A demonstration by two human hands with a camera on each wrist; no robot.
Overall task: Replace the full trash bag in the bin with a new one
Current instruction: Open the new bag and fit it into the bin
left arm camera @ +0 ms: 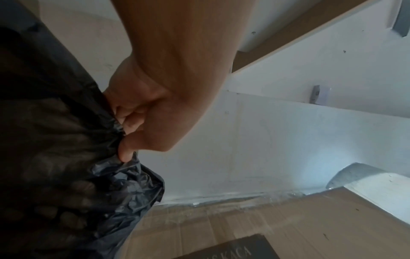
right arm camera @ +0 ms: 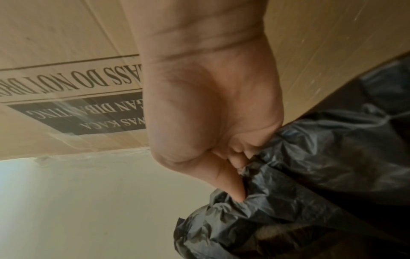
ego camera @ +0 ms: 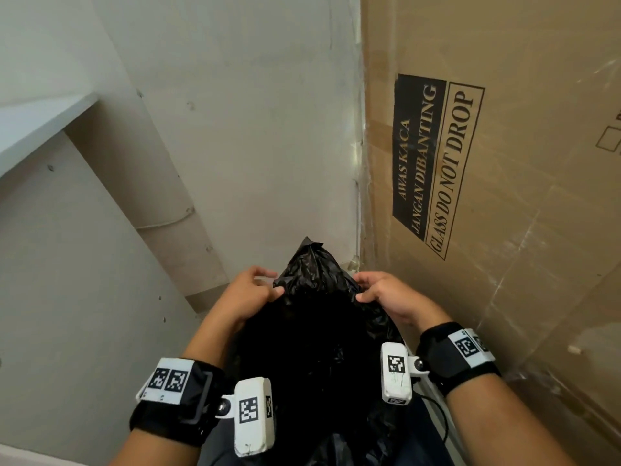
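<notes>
A crumpled black trash bag (ego camera: 312, 297) hangs in front of me, held up between both hands, its bunched top poking up above them. My left hand (ego camera: 258, 290) pinches the bag's left edge between thumb and fingers; in the left wrist view the left hand (left arm camera: 131, 129) has its curled fingers gathered into the bag's plastic (left arm camera: 66, 157). My right hand (ego camera: 373, 290) pinches the right edge, and the right wrist view shows the right hand (right arm camera: 235, 171) with thumb and fingers curled into the bag's folds (right arm camera: 299, 184). The bin is not in view.
A tall cardboard box (ego camera: 504, 196) printed "GLASS DO NOT DROP" stands close on the right, almost against the bag. A white wall (ego camera: 252, 129) is straight ahead. A white shelf (ego camera: 40, 122) and white panel (ego camera: 67, 280) close the left side.
</notes>
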